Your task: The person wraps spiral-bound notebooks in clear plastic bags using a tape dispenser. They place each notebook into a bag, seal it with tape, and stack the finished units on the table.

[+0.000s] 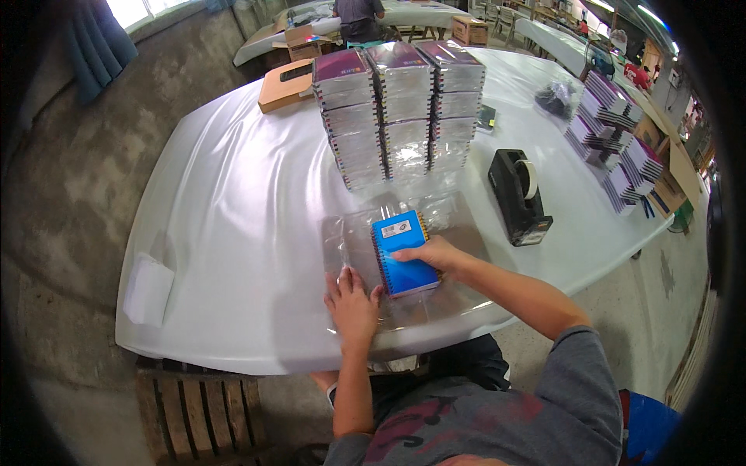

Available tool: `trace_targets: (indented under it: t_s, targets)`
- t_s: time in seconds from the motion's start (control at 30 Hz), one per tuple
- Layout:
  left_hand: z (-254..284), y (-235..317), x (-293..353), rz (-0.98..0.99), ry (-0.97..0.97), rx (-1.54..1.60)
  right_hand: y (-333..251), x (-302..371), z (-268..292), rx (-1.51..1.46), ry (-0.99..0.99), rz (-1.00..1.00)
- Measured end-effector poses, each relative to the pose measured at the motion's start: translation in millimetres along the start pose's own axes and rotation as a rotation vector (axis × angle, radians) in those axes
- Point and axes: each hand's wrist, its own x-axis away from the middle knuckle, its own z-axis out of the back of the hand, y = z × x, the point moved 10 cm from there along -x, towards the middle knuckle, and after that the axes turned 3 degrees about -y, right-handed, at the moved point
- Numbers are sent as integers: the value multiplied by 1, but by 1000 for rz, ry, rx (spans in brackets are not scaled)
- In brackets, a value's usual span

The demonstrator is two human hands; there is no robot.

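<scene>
A blue spiral-bound notebook stack (408,273) with a small white label lies on sheets of clear plastic film (353,241) near the table's front edge. My right hand (435,255) grips it from the right, thumb across the blue cover and fingers hidden at the far side. Flat on the film just left of the notebooks rests my left hand (353,307), its fingers spread and holding nothing. Behind the film stand three tall columns of plastic-wrapped notebooks (404,144) with purple covers. A black tape dispenser (517,198) with a roll of tape sits to the right.
White sheeting covers the table (225,202). At its left edge lies a white folded paper (148,289). More notebook stacks (610,116) line the right edge beside a crumpled plastic bag (556,99). A cardboard box (284,87) sits behind the columns; another person (359,17) is farther back.
</scene>
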Motion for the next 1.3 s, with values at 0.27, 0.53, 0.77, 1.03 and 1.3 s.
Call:
trace_targets:
  t_s: [0.27, 0.53, 0.77, 1.03, 1.3]
  targets:
    - [32, -42, -41, -113, -8, 555, -5, 3, -10, -32, -26, -7]
    - [18, -31, -38, -56, -505, 999, 10, -8, -3, -70, -26, -16]
    - [30, -18, -42, -160, -431, 926, 5, -11, -6, -143, -53, -68]
    - [41, 24, -35, -274, -477, 1074, 0, -10, -5, -19, 0, 5]
    - [8, 80, -41, -261, -629, 908, -29, 14, 2, 560, 160, -23]
